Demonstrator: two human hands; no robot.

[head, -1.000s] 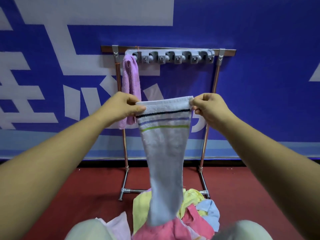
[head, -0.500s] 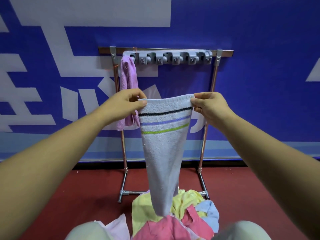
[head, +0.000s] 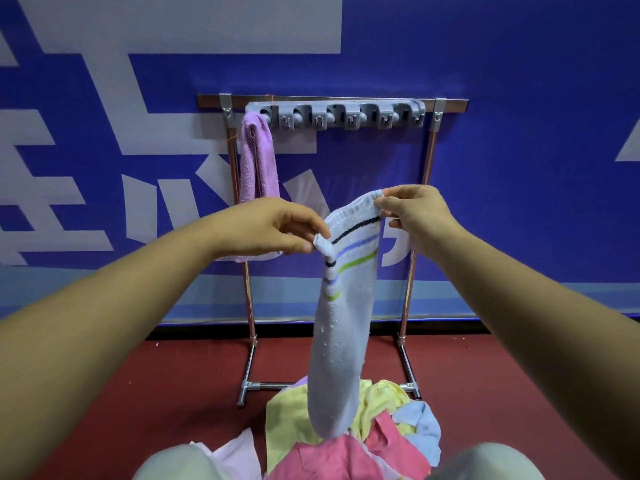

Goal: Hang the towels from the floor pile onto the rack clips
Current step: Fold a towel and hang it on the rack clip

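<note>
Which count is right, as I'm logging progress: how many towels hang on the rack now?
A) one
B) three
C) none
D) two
A: only the purple towel hangs from the rack, at its leftmost clip. The striped towel is pinched by the left hand and the right hand and is not yet clipped.

Rear wall carries a deep blue banner (head: pixel 519 81) printed with large white block characters (head: pixel 86 188). A pale blue band (head: pixel 104 292) runs along the banner's lower edge, and a dark strip (head: pixel 450 329) sits directly beneath it. Floor (head: pixel 156 393) is dark red, meeting that strip
</note>
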